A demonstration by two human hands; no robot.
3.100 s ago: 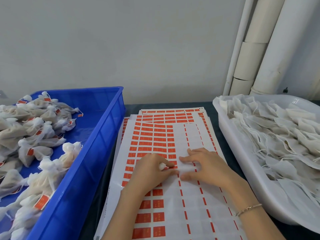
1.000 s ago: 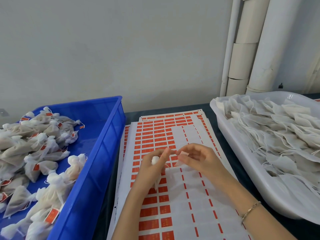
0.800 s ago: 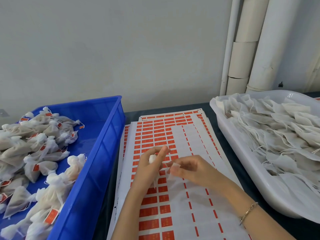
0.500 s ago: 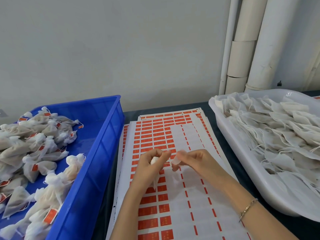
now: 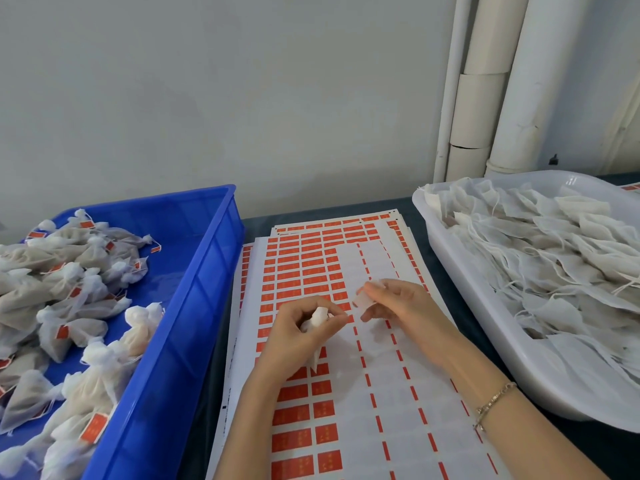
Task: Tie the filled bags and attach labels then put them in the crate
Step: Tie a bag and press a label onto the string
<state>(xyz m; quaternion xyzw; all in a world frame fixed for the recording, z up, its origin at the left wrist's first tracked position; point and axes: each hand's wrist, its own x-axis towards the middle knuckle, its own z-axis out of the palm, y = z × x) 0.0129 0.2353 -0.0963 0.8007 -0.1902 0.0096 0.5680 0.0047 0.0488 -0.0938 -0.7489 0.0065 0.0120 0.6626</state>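
Note:
My left hand (image 5: 298, 336) grips a small white filled bag (image 5: 318, 318) by its bunched neck, just above the sheet of red labels (image 5: 311, 271). My right hand (image 5: 398, 308) pinches a small pale label (image 5: 363, 299) between thumb and fingers, a short gap to the right of the bag. A blue crate (image 5: 207, 271) on the left holds several tied bags with red labels (image 5: 69, 296). A white tub (image 5: 485, 327) on the right is heaped with untied flat bags (image 5: 554, 254).
The label sheets lie stacked on a dark table between crate and tub. The sheet's right half has its labels peeled off. White pipes (image 5: 502, 81) run down the wall at the back right.
Both hands have lifted off the sheet, where they were pressing. The right hand now holds a peeled label beside the bag in the left hand. The view has shifted slightly.

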